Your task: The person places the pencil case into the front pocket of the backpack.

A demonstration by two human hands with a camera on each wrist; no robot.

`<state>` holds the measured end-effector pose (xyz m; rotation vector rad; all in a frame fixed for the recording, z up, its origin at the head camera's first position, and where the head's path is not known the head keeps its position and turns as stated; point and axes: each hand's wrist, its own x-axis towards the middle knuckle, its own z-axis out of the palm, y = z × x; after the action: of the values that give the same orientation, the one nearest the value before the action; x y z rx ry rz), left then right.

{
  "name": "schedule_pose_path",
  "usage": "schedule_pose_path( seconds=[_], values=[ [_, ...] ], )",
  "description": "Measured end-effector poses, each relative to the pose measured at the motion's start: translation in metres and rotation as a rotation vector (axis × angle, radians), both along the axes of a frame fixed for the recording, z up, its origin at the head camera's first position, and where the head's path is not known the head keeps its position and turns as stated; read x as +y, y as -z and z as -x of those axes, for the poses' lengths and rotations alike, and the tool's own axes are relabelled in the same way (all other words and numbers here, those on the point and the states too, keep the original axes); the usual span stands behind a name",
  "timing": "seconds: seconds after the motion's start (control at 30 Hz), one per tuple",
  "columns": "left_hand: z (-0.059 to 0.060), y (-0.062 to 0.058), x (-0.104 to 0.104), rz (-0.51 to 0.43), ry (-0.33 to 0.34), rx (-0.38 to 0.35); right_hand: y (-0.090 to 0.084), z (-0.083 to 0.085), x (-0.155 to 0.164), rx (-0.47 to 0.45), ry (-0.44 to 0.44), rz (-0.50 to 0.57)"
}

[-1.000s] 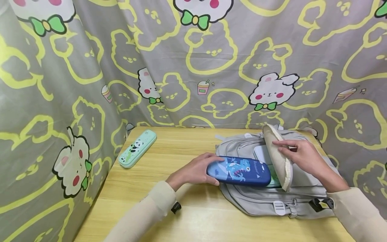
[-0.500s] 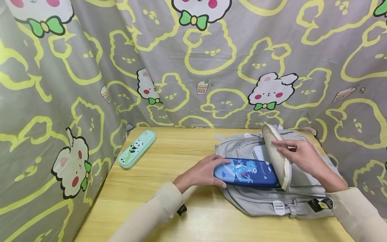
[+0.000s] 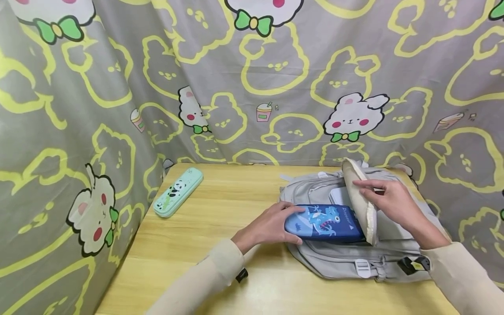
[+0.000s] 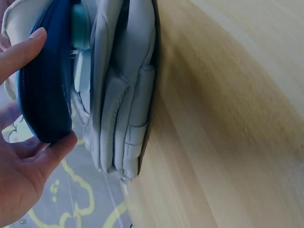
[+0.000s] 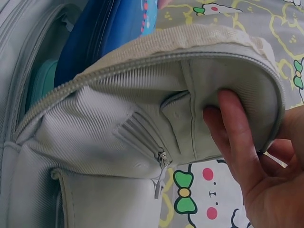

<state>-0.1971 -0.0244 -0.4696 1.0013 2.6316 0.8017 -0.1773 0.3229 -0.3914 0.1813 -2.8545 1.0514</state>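
My left hand grips the left end of a blue dinosaur pencil case, thumb on one side and fingers on the other. The case's far end reaches under the lifted flap of a grey backpack lying on the table. With its thumb and fingers, my right hand pinches that flap and holds it up. The right wrist view shows the flap's zipper edge and inner pockets, with the pencil case behind it. Inside the bag, a teal item shows beside the case.
A mint-green panda pencil case lies at the back left of the wooden table. A pale flat item shows in the bag's opening. A patterned grey curtain hangs around the table's back and sides.
My left hand has moved right with the blue pencil case, and the case's far end has slid beneath the flap. My right hand still holds the flap up in nearly the same place.
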Motion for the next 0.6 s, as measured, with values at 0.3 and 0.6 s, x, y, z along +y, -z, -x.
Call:
schedule_pose_path(
  seconds=[0.3, 0.6],
  values=[
    [0.002, 0.008, 0.01, 0.001, 0.001, 0.002, 0.002, 0.002, -0.003, 0.021, 0.002, -0.018],
    [0.007, 0.015, 0.018, -0.014, 0.017, 0.017, 0.0, 0.003, -0.006, 0.027, 0.002, -0.024]
  ],
)
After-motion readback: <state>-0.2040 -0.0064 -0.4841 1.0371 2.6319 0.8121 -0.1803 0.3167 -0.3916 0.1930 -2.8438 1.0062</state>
